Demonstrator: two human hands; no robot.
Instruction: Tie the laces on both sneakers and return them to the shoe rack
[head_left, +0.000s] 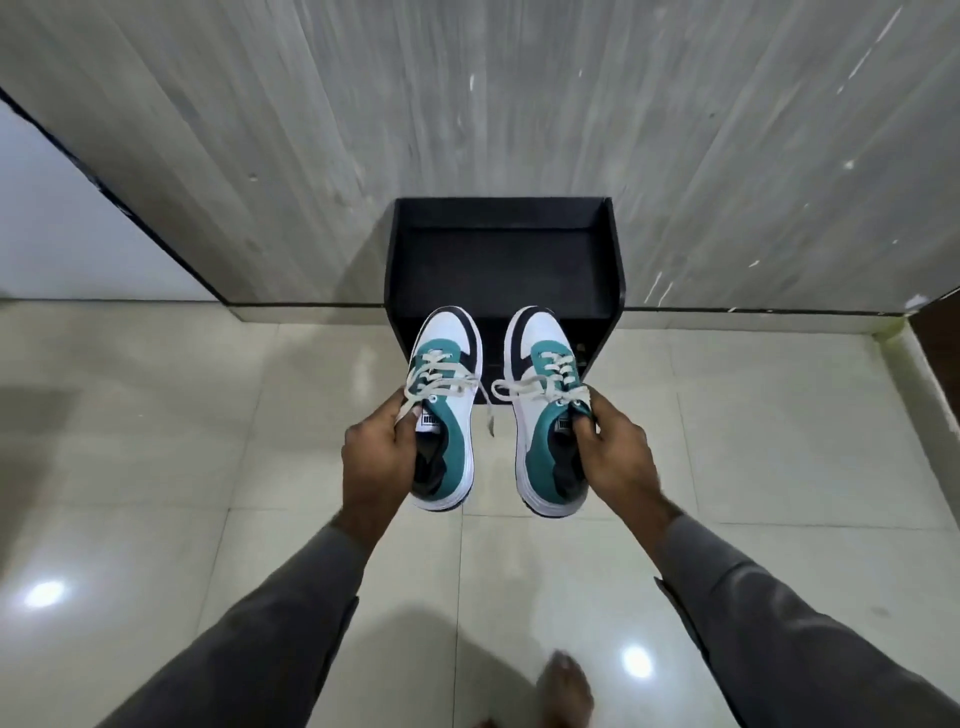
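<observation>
I hold two white, teal and black sneakers in the air above the floor, toes pointing away from me. My left hand grips the left sneaker at its collar and tongue. My right hand grips the right sneaker the same way. Both pairs of white laces are tied in bows, with loose ends hanging between the shoes. The black shoe rack stands against the wall just beyond the toes, its top shelf bare.
A glossy tiled floor spreads around me. The grey panelled wall rises behind the rack. A white door or panel is at the left. My bare foot shows at the bottom.
</observation>
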